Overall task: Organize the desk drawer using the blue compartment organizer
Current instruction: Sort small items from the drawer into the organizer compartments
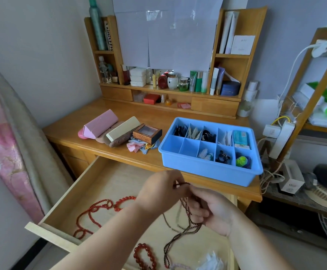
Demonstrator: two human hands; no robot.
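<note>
The blue compartment organizer (207, 169) sits on the desk's right front, most compartments holding small items, the two front-left ones bare. Below it the wooden drawer (84, 184) is pulled out. Over the drawer, my left hand (158, 191) and my right hand (211, 209) both pinch a long dark brown bead strand (180, 232), which hangs in loops down to the drawer floor. Red bead necklaces (94, 213) and a red bead bracelet (145, 256) lie in the drawer. Something white and crumpled (211, 262) lies at the drawer's front right.
On the desk's left lie a pink case (102, 123), a cream case (123, 128), a small brown box (147, 133) and folded cloths (139, 147). A shelf unit with bottles and jars stands at the back. A rack with cables and a power strip is at the right.
</note>
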